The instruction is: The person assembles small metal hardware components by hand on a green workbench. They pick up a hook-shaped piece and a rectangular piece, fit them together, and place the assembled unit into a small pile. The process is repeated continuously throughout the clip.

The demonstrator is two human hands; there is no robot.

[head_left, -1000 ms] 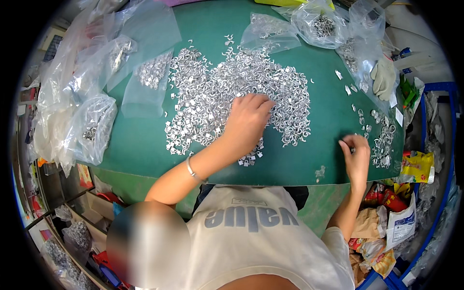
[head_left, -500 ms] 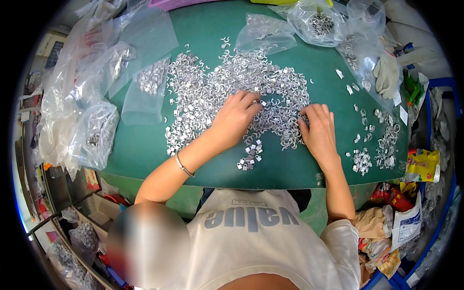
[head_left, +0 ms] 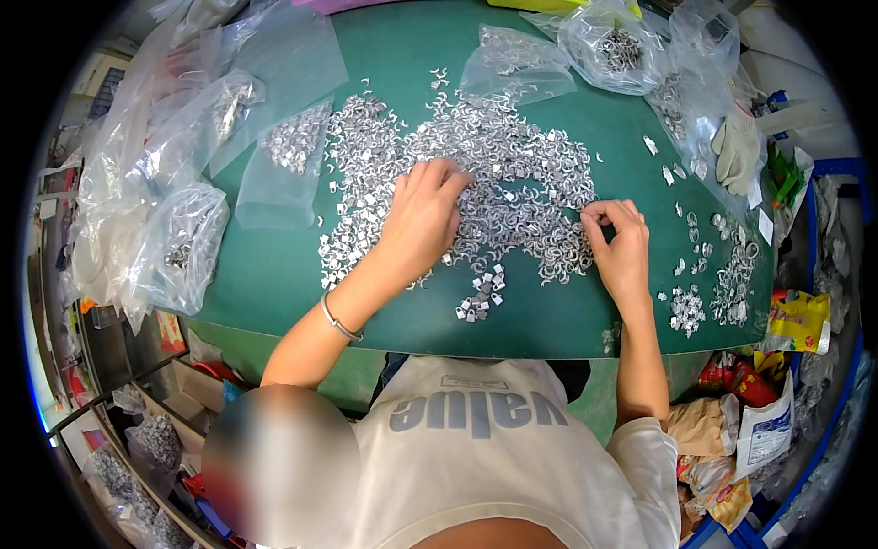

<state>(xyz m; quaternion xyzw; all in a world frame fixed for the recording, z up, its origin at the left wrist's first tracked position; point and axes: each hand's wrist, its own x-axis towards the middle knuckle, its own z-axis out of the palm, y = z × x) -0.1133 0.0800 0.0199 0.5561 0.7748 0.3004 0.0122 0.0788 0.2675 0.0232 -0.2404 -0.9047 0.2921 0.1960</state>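
Observation:
A wide, thin heap of small silver metal pieces (head_left: 521, 215), mostly crescents with some square ones, covers the middle of the green table (head_left: 549, 329). Over the heap's centre is my left hand (head_left: 422, 215), its fingers curled and their tips pressed down among the pieces; what they pinch, if anything, is hidden. At the heap's right edge my right hand (head_left: 624, 245) has thumb and forefinger brought together, and anything between them is too small to make out. A little group of square pieces (head_left: 480, 297) lies between my hands, nearer to me.
Clear plastic bags (head_left: 178, 247) crowd the left side, and a bag of metal pieces (head_left: 617, 50) stands at the far right. Ring-shaped parts (head_left: 734, 274) and a small silver pile (head_left: 686, 309) lie to the right, below a pale glove (head_left: 734, 154).
My left hand has shifted left over the heap. My right hand has drawn slightly right, its thumb and forefinger now closer together. The whole view has moved a little.

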